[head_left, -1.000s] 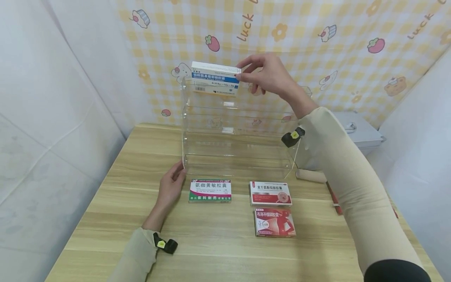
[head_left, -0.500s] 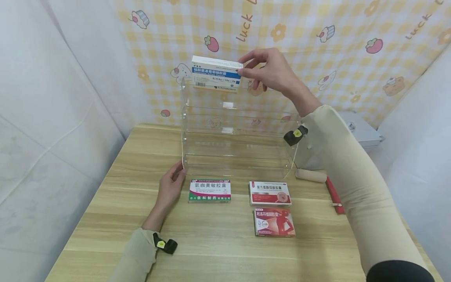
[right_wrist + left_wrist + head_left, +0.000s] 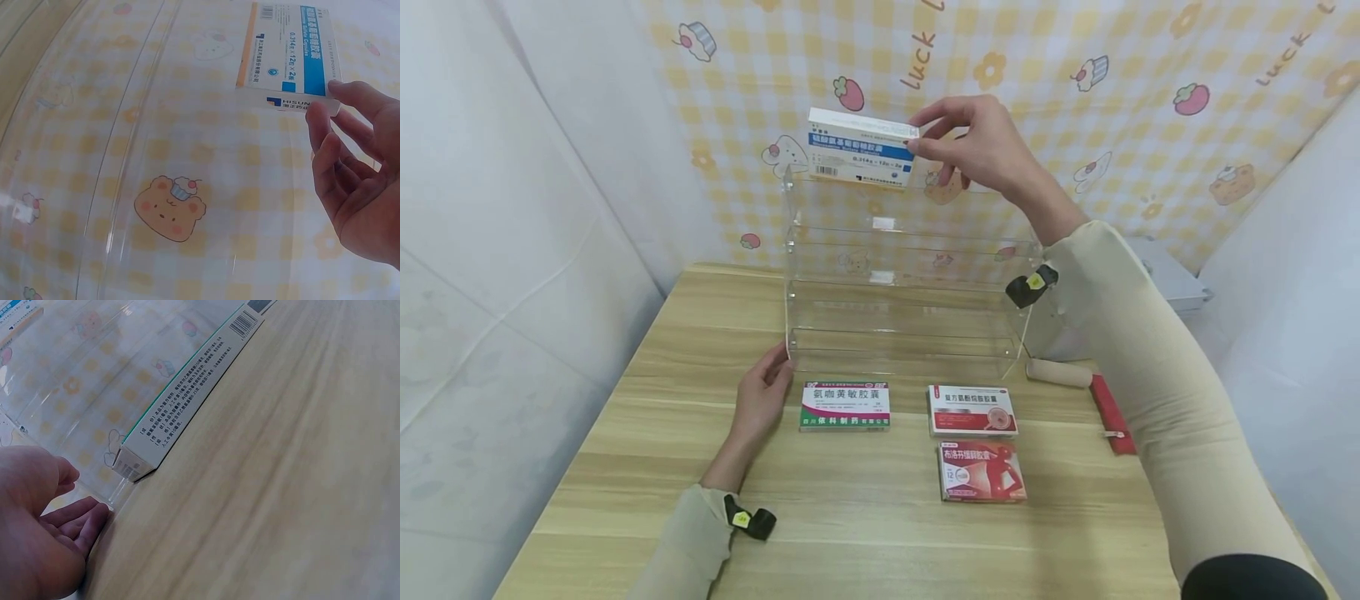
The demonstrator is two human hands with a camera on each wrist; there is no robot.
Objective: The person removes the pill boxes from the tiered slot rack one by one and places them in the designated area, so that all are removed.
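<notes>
A white, blue and orange medicine box (image 3: 861, 150) is held up at the top left of a clear acrylic display rack (image 3: 910, 362). My right hand (image 3: 977, 146) pinches its right end between thumb and fingers. In the right wrist view, the thumb lies on the front of the box (image 3: 287, 56) with fingers at its end. My left hand (image 3: 762, 400) grips the rack's lower left corner; the left wrist view shows the bent fingers (image 3: 90, 519) at that corner. A green and white medicine box (image 3: 845, 407) lies just right of this hand, in front of the rack.
Two more medicine boxes, one red and white (image 3: 972, 411) and one red (image 3: 982, 472), lie at the right front of the rack. Behind the right arm are a beige roll (image 3: 1059, 372), a red pouch (image 3: 1111, 415) and a silver case (image 3: 1172, 279). A patterned curtain (image 3: 992, 33) hangs behind.
My right hand has raised the blue and white medicine box slightly above the rack's top tier. The left hand has stayed at the rack's corner.
</notes>
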